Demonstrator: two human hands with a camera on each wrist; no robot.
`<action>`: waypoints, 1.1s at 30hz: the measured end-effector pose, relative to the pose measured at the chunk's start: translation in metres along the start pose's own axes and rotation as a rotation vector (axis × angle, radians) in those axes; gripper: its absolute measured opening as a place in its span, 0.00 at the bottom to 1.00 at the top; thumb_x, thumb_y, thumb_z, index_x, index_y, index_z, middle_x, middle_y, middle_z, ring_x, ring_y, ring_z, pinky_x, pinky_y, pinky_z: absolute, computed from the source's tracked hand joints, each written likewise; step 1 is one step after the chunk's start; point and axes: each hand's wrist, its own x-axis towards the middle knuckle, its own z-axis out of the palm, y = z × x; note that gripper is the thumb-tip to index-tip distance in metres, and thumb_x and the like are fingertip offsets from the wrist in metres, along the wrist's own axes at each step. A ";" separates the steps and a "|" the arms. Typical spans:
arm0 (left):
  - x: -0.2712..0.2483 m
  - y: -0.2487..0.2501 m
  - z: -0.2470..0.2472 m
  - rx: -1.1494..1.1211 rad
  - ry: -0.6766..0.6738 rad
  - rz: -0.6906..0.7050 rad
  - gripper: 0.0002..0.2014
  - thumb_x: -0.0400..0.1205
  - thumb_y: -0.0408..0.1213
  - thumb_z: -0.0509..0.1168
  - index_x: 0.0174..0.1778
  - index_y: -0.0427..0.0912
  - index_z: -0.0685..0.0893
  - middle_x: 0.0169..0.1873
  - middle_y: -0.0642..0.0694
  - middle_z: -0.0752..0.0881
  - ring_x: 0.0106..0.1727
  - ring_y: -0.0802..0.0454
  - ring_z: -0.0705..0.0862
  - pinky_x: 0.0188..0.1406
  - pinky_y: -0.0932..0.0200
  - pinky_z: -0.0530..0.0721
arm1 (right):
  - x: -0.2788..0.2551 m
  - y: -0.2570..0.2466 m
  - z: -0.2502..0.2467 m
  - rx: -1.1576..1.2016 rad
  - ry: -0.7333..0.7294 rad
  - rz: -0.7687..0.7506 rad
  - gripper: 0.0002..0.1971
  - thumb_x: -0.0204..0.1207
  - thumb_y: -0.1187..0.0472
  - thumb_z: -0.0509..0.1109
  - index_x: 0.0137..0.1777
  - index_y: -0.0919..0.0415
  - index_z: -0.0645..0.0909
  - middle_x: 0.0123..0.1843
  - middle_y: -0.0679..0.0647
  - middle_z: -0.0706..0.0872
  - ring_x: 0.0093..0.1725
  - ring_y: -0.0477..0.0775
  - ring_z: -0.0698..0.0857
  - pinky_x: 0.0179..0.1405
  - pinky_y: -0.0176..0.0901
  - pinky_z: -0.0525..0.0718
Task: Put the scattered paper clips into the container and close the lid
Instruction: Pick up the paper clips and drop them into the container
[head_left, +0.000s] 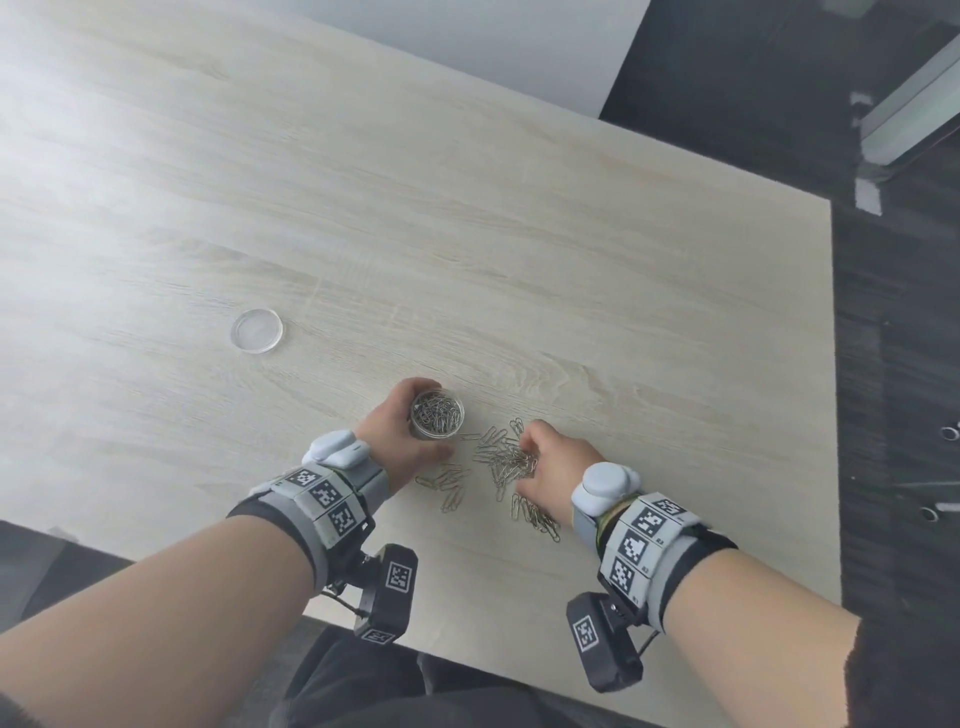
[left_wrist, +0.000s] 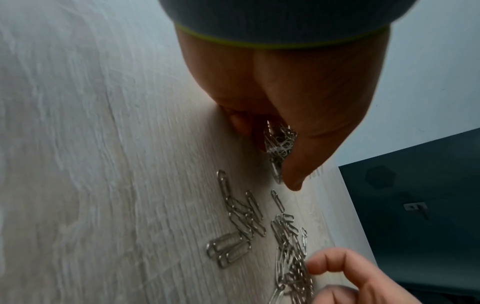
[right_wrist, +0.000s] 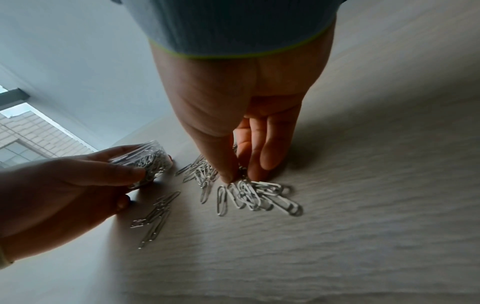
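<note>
A small clear round container (head_left: 437, 414), partly filled with silver paper clips, stands on the pale wooden table (head_left: 363, 234). My left hand (head_left: 402, 431) grips its side, thumb and fingers curled round it (right_wrist: 145, 162). Loose paper clips (head_left: 506, 460) lie scattered just to the right and toward me, with a small group (head_left: 447, 486) below the container. My right hand (head_left: 540, 462) reaches down into the pile, thumb and fingertips (right_wrist: 255, 172) pinching several clips (right_wrist: 240, 170). The clear round lid (head_left: 257, 331) lies flat, far left of the container.
The table's right edge (head_left: 831, 364) drops to a dark floor, and its near edge (head_left: 493, 675) runs just behind my wrists. A metal frame (head_left: 904, 119) stands on the floor at upper right. A pale wall borders the table's far side.
</note>
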 end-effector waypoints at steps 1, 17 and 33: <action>0.000 -0.001 -0.001 -0.007 -0.005 -0.001 0.34 0.65 0.40 0.80 0.65 0.61 0.74 0.52 0.61 0.85 0.50 0.61 0.86 0.48 0.63 0.82 | 0.001 -0.003 0.001 0.017 -0.006 -0.011 0.18 0.68 0.54 0.74 0.54 0.44 0.71 0.38 0.48 0.86 0.37 0.53 0.85 0.38 0.44 0.84; -0.001 0.000 0.001 -0.011 -0.014 -0.002 0.34 0.63 0.43 0.79 0.65 0.61 0.74 0.52 0.61 0.85 0.51 0.59 0.86 0.51 0.59 0.84 | -0.038 0.026 -0.014 -0.194 -0.254 0.045 0.16 0.65 0.41 0.76 0.35 0.51 0.78 0.38 0.47 0.87 0.35 0.49 0.85 0.41 0.42 0.85; -0.007 -0.001 0.008 0.008 0.021 -0.015 0.35 0.66 0.40 0.80 0.67 0.58 0.74 0.53 0.59 0.85 0.50 0.60 0.86 0.46 0.64 0.82 | -0.022 0.030 0.005 0.139 0.191 -0.057 0.19 0.66 0.57 0.76 0.58 0.50 0.80 0.54 0.48 0.80 0.49 0.48 0.80 0.52 0.41 0.78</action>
